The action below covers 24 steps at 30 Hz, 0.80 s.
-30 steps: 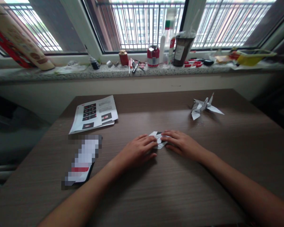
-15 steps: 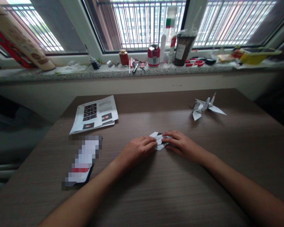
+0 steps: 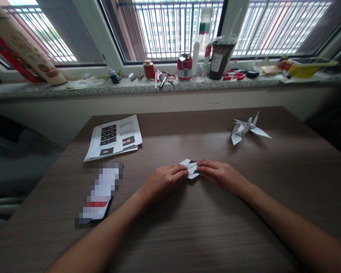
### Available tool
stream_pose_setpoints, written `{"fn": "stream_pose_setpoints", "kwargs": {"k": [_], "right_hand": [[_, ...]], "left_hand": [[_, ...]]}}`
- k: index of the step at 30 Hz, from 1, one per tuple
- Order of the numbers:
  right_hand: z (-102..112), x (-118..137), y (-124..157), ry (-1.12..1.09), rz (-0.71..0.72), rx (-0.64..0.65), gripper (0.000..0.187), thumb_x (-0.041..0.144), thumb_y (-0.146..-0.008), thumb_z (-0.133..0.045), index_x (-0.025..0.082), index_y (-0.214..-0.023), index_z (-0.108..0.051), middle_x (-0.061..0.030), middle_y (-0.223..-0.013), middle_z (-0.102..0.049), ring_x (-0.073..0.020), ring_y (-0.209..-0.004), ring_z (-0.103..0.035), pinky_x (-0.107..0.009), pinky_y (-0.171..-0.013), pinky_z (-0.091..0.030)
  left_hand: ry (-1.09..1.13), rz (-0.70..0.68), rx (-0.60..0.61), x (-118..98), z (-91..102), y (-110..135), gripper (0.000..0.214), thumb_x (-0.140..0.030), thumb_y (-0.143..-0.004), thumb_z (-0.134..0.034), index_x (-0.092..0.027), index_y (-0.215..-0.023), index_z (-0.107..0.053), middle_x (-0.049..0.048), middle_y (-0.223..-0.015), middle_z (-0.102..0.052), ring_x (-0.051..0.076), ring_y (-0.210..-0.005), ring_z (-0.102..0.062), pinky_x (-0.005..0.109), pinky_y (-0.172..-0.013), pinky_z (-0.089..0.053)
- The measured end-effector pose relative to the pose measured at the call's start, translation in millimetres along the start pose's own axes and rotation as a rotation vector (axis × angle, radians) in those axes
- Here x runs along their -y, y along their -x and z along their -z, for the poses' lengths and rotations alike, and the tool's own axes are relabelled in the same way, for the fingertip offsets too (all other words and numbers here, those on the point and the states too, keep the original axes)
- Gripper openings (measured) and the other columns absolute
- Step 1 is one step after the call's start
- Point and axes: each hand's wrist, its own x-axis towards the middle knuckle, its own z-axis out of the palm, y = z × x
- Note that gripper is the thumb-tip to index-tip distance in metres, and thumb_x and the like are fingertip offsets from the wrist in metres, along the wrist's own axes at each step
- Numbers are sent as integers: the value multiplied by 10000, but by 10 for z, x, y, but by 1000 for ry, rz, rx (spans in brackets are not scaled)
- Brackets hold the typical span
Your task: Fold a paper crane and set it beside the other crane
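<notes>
Small folded paper [image 3: 191, 169] sits nearer me and left of the finished paper crane [image 3: 246, 129]. Left hand [image 3: 165, 181] and right hand [image 3: 218, 174] both pinch its ends. Looks featherlight, thin and easy to crumple, so I'd grip the creased edges.

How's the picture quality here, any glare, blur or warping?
Head view: the window is blown out with daylight, leaving the table dim. Head view: the windowsill bows, as through a wide lens. Head view: the phone is pixelated; the folded paper between the left hand and right hand looks fairly sharp.
</notes>
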Motion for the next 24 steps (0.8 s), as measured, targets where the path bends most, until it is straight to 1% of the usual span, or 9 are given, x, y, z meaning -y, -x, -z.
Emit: {"fn": "stream_pose_setpoints", "kwargs": {"k": [2, 5, 8, 11, 15, 18, 21, 24], "right_hand": [[-6, -5, 5, 1, -9, -10, 270, 207, -1029, -587, 234, -1260, -726, -104, -1313, -733, -263, -1200, -710, -462, -1033, -600], [-10, -15, 17, -19, -33, -28, 265, 202, -1039, -572, 240, -1252, -724, -88, -1275, -753, -249, -1170, -725, -419, -996, -618], [0, -11, 23, -49, -63, -36, 252, 219, -1049, -563, 242, -1248, -716, -76, -1237, -766, -237, -1137, -735, -396, -972, -619], [13, 2, 24, -84, -90, -28, 238, 240, -1053, -565, 238, -1247, -704, -75, -1220, -765, -234, -1125, -732, -394, -976, -606], [30, 16, 22, -144, -125, -49, 215, 259, -1060, -557, 231, -1222, -697, -84, -1193, -757, -226, -1074, -732, -381, -942, -598], [66, 51, 5, -193, -169, -97, 184, 280, -1063, -550, 234, -1154, -703, -77, -1094, -759, -219, -993, -730, -358, -869, -593], [115, 109, -26, -230, -245, -163, 175, 316, -1058, -560, 232, -1081, -712, -66, -986, -753, -209, -899, -720, -337, -792, -577], [139, 151, -55, -265, -324, -201, 195, 346, -1048, -576, 226, -1062, -730, -60, -969, -761, -204, -872, -720, -327, -774, -573]], "left_hand": [[23, 1, 15, -1, 12, -3, 205, -249, -1059, -562, -189, -1237, -645, 86, -1262, -722, 247, -1100, -717, 402, -928, -606], [56, 22, 36, 11, 19, 2, 276, -282, -1030, -624, -195, -1293, -621, 102, -1277, -707, 253, -1115, -706, 400, -936, -600], [65, 64, 24, 43, -5, 22, 258, -229, -1049, -580, -198, -1301, -625, 104, -1231, -714, 234, -1070, -713, 373, -900, -602], [67, 109, -15, 74, -36, 43, 208, -200, -1057, -552, -200, -1234, -659, 89, -1177, -726, 221, -1009, -720, 351, -849, -604], [99, 161, -88, 71, -27, 44, 177, -201, -1049, -566, -207, -1176, -689, 68, -1145, -733, 205, -978, -722, 326, -833, -599], [129, 207, -147, 36, 14, 30, 169, -222, -1051, -574, -217, -1150, -711, 53, -1093, -740, 175, -908, -728, 287, -778, -593], [175, 255, -224, -6, 48, 24, 142, -237, -1036, -617, -213, -1148, -702, 41, -1054, -756, 171, -900, -737, 289, -792, -591], [245, 322, -284, -38, 58, 24, 149, -262, -1012, -670, -206, -1150, -680, 28, -1010, -762, 163, -852, -739, 281, -763, -592]]}}
